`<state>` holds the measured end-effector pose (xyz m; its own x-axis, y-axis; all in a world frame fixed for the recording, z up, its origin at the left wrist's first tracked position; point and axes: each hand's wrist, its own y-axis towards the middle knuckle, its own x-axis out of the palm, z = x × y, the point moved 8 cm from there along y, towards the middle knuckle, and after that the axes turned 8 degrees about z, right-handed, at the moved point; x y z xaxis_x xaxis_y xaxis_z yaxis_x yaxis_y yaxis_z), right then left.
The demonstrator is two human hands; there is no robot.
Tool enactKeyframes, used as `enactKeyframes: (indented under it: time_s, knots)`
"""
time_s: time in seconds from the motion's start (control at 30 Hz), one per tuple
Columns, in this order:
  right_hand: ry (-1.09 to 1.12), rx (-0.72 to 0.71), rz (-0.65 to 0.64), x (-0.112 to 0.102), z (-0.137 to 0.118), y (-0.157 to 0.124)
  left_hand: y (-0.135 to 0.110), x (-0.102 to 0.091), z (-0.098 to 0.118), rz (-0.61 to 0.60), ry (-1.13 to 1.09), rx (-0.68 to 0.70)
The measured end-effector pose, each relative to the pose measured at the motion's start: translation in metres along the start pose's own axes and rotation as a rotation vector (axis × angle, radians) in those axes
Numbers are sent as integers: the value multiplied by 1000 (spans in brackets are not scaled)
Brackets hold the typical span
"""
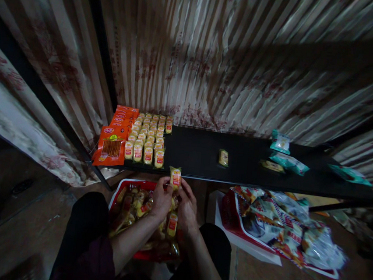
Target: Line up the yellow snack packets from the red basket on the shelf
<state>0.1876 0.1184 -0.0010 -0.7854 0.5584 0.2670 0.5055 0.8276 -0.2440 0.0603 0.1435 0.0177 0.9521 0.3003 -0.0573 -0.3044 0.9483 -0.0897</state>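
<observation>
My left hand (161,197) and my right hand (186,206) are together above a red basket (117,195) full of small snack packets. Both pinch one upright yellow packet with a red label (175,177), just below the front edge of a black shelf (204,159). On the shelf's left part stand several tidy rows of the same yellow packets (147,138). Beside them lies a column of orange flat packets (113,144). A single yellow packet (223,157) lies alone mid-shelf.
Teal packets (284,154) lie on the shelf's right part. A second red-and-white basket (232,215) with large crinkled bags (289,233) sits on the floor at right. Striped curtains hang behind. My knees flank the basket.
</observation>
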Motion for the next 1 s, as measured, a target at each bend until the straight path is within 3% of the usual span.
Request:
enactKeyframes:
  time_s: [0.63, 1.0]
  knots:
    - [-8, -44, 30, 10, -5, 46, 35, 29, 5, -16, -66, 12]
    - [-19, -32, 69, 19, -10, 71, 50, 40, 10, -29, 13, 18]
